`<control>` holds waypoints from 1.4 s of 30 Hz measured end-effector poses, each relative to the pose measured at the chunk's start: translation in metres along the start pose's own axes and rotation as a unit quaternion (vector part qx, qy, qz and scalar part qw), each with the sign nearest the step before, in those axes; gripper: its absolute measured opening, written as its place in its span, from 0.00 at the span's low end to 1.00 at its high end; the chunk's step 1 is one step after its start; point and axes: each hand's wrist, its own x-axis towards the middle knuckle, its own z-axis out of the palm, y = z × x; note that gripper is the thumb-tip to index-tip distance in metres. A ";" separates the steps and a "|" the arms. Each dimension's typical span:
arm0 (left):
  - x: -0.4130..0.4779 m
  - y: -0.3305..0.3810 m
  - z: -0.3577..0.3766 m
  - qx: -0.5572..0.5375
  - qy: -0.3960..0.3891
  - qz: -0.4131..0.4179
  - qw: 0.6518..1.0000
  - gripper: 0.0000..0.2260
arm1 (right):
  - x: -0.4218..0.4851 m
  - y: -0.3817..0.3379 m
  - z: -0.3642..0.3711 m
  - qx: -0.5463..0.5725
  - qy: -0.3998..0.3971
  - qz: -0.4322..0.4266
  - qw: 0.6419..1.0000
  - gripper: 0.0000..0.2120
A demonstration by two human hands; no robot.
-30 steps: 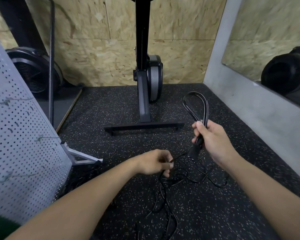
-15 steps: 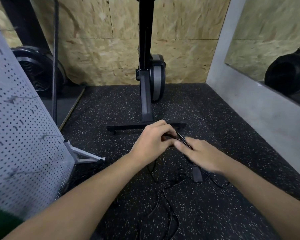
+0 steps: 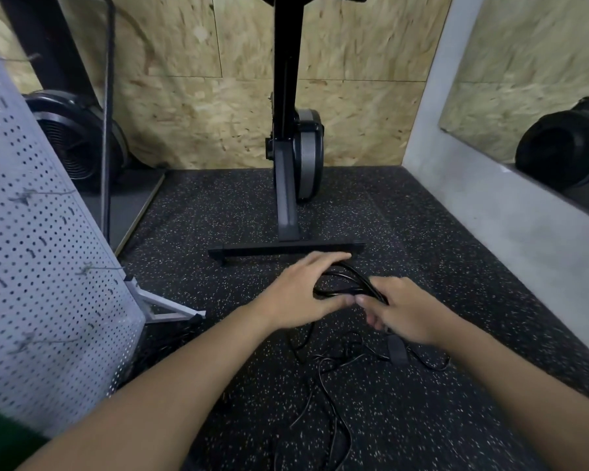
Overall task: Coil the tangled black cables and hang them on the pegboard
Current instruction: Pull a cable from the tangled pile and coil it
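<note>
A small coil of black cable (image 3: 346,283) sits between my two hands above the speckled floor. My left hand (image 3: 303,294) arches over the coil's left side, fingers and thumb curled round the loop. My right hand (image 3: 402,309) grips the coil's right side where the strands bunch together. Below the hands the rest of the cable (image 3: 323,379) lies loose and tangled on the floor, with a black plug (image 3: 397,348) hanging just under my right hand. The grey pegboard (image 3: 38,253) stands tilted at the left, with several wire hooks on it.
An exercise machine's black upright and foot bar (image 3: 286,248) stand just beyond my hands. A black fan wheel (image 3: 75,147) sits at the back left. A grey wall (image 3: 510,212) with a mirror borders the right. The pegboard's white foot (image 3: 170,309) juts onto the floor.
My right hand lowered the raised cable loop from chest height to the floor area. My left hand came up to meet it, and the loop has widened between both hands.
</note>
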 end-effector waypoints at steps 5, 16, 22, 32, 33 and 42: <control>0.000 -0.009 -0.009 -0.071 -0.010 -0.006 0.997 0.27 | -0.001 0.002 -0.011 -0.018 -0.018 -0.014 1.000 0.12; -0.005 -0.022 -0.013 -0.101 -0.054 -0.111 0.987 0.14 | -0.006 0.016 -0.017 0.005 0.014 -0.032 0.999 0.14; -0.007 -0.015 -0.013 -0.178 0.022 -0.151 0.972 0.11 | -0.010 0.019 -0.012 0.119 0.064 -0.034 0.990 0.17; 0.015 0.025 0.004 -0.467 0.141 -0.228 0.843 0.08 | -0.003 0.019 0.012 0.153 0.126 -0.007 0.980 0.10; 0.017 0.028 0.006 -0.490 0.150 -0.235 0.826 0.08 | -0.002 0.018 0.016 0.155 0.127 -0.007 0.980 0.11; 0.022 0.024 -0.003 -0.519 0.149 -0.215 0.814 0.09 | 0.009 -0.004 0.030 0.274 0.126 -0.001 0.954 0.10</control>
